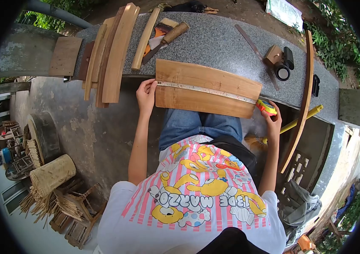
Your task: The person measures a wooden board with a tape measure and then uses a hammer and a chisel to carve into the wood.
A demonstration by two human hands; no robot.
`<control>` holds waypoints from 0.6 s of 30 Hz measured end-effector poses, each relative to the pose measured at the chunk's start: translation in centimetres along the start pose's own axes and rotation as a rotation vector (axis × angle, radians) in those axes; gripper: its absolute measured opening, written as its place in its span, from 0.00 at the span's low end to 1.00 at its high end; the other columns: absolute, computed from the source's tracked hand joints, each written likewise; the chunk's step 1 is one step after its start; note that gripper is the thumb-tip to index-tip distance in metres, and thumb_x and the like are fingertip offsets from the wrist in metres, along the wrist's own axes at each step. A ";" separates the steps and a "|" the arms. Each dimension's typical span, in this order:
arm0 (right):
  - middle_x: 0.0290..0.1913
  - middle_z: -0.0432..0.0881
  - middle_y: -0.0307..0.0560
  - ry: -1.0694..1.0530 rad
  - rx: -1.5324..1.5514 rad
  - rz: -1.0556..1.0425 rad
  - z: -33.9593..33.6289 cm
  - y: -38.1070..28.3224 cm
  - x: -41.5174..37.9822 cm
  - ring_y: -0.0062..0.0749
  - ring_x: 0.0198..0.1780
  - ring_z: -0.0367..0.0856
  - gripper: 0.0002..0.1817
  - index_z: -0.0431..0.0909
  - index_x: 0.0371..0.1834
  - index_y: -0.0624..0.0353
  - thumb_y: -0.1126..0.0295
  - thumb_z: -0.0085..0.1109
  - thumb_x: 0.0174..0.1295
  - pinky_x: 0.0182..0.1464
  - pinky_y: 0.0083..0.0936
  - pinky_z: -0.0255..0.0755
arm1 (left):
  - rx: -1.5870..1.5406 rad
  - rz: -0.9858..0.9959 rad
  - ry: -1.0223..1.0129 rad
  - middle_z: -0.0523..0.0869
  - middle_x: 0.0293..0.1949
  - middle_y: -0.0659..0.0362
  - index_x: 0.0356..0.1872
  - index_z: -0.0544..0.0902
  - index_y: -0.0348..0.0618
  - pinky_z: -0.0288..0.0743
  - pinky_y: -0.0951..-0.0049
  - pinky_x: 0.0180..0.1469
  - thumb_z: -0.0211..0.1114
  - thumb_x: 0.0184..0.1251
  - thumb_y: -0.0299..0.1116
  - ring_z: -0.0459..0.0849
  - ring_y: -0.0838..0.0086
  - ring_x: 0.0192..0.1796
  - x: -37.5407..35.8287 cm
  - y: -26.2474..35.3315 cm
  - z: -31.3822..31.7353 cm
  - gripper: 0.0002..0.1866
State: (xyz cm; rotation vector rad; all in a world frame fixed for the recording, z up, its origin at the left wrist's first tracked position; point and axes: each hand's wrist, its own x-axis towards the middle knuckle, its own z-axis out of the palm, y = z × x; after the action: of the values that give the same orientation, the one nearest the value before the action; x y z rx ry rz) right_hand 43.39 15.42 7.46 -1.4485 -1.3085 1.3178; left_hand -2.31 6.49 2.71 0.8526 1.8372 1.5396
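Note:
A wide wooden board (pixel 205 103) lies partly on the granite bench and partly over my lap. Along its length runs the pale blade (pixel 205 89) of a tape measure. At the board's left edge, my left hand (pixel 146 96) pinches the blade's end, thumb and fingers closed. My right hand (pixel 274 120) is wrapped round the yellow and red tape measure case (pixel 266 107) at the right edge. Beyond the board, a wooden-handled chisel (pixel 169 39) rests beside a brush (pixel 166 26).
Several wooden strips (pixel 118 55) overhang the granite bench (pixel 213 36) at left. A metal ruler (pixel 254 51), a wooden block (pixel 274 55) and a black round object (pixel 282 71) lie at right. A long curved strip (pixel 302 110) and a yellow-handled broom (pixel 294 122) stand close to my right arm.

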 end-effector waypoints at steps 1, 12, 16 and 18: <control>0.52 0.79 0.45 -0.014 -0.004 0.005 -0.1 0.0 0.0 0.25 0.53 0.77 0.30 0.71 0.63 0.62 0.70 0.70 0.56 0.57 0.21 0.69 | -0.018 -0.007 0.020 0.86 0.39 0.55 0.45 0.81 0.31 0.77 0.80 0.45 0.64 0.69 0.29 0.84 0.79 0.42 -0.1 -0.1 0.1 0.11; 0.51 0.80 0.45 -0.045 -0.115 0.021 0.2 -3.2 -0.9 0.25 0.54 0.77 0.30 0.73 0.61 0.62 0.70 0.71 0.53 0.59 0.22 0.68 | 0.045 0.139 0.094 0.82 0.44 0.57 0.48 0.78 0.33 0.75 0.78 0.50 0.59 0.73 0.29 0.82 0.78 0.46 -1.1 0.0 0.9 0.10; 0.52 0.77 0.43 -0.144 -0.014 -0.085 2.1 -6.1 -2.0 0.26 0.55 0.78 0.36 0.71 0.63 0.65 0.72 0.75 0.48 0.59 0.22 0.69 | -0.099 0.123 0.010 0.80 0.45 0.58 0.49 0.76 0.34 0.73 0.78 0.53 0.58 0.73 0.29 0.80 0.78 0.48 -2.8 3.8 1.6 0.10; 0.53 0.75 0.41 -0.195 -0.131 -0.164 3.5 -7.6 -2.2 0.27 0.56 0.77 0.41 0.68 0.67 0.66 0.73 0.76 0.46 0.60 0.23 0.69 | -0.087 0.133 -0.118 0.81 0.44 0.60 0.48 0.76 0.35 0.72 0.77 0.54 0.60 0.73 0.30 0.79 0.78 0.48 -4.1 5.6 2.9 0.10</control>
State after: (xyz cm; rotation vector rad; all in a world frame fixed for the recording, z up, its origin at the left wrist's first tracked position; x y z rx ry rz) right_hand 38.66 14.28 14.68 -1.2921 -1.6321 1.3095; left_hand 3.04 5.71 7.94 1.0203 1.6466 1.6017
